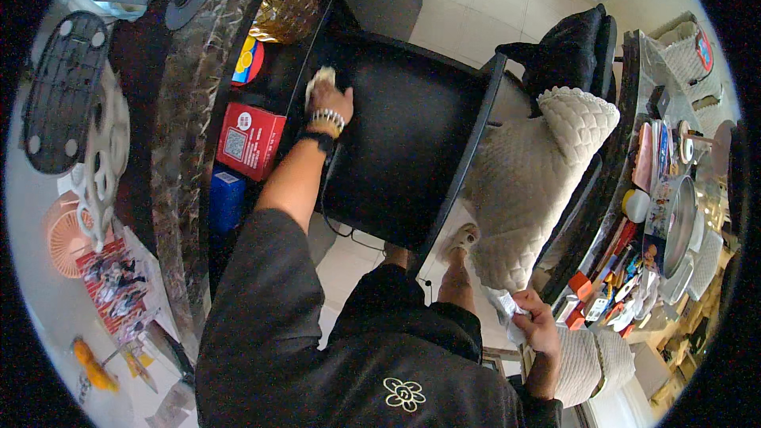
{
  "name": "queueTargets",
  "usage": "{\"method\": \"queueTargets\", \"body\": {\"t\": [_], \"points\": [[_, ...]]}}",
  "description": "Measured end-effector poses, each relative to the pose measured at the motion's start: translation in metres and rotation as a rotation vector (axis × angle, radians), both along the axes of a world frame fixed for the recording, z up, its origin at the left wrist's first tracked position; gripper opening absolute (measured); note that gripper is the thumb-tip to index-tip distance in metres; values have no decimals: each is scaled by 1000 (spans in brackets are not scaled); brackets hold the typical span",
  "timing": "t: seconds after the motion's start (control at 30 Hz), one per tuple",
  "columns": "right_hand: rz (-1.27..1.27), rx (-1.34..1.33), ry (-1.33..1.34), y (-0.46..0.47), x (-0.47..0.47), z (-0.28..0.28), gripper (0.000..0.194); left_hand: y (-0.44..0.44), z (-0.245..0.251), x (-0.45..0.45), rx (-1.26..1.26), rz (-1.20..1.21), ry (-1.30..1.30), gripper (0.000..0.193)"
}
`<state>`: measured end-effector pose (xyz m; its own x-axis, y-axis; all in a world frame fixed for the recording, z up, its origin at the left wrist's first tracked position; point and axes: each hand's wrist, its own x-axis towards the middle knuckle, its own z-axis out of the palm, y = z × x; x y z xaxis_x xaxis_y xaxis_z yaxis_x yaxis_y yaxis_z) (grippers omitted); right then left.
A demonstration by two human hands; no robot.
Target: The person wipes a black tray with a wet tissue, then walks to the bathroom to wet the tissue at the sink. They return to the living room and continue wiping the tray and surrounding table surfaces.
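Observation:
A wide black drawer [398, 137] stands pulled out in front of me, and no object shows on its floor. My left hand [330, 100] reaches to the cabinet-side end of the drawer. Its fingers press a pale crumpled cloth [321, 77] there; part of the cloth is hidden beneath the hand. A bead bracelet and a black watch circle that wrist. Low on the right, my right hand [540, 324] pinches a crumpled white tissue or wipe [508, 309] in front of a quilted seat cover.
Left of the drawer runs a marble-edged cabinet [181, 131], its shelf holding a red box [250, 141], a blue box [227, 199] and a gold foil-like object [286, 9]. A quilted beige cover [511, 190] lies on the right, beside a cluttered table [630, 101]. A thin black cable [333, 223] hangs near the drawer.

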<state>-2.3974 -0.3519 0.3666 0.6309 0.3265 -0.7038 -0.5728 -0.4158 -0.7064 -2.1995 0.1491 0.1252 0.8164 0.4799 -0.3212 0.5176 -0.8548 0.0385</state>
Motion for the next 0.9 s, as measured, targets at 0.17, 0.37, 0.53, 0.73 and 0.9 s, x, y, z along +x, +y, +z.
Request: {"method": "queueTargets", "body": {"t": [0.17, 0.37, 0.53, 0.73, 0.9], "points": [[20, 18, -28, -2, 16, 10, 32, 6, 26, -90, -39, 72, 572, 71], [-33, 60, -29, -13, 17, 17, 29, 26, 11, -144, 117, -277, 754, 55], [26, 64, -85, -30, 8, 21, 31, -5, 21, -135, -11, -284, 755, 33], [100, 97, -150, -52, 12, 31, 35, -81, 126, -160, -777, -268, 197, 30], [-157, 457, -121, -54, 25, 40, 31, -153, 236, -202, -1883, 398, -314, 29]]}}
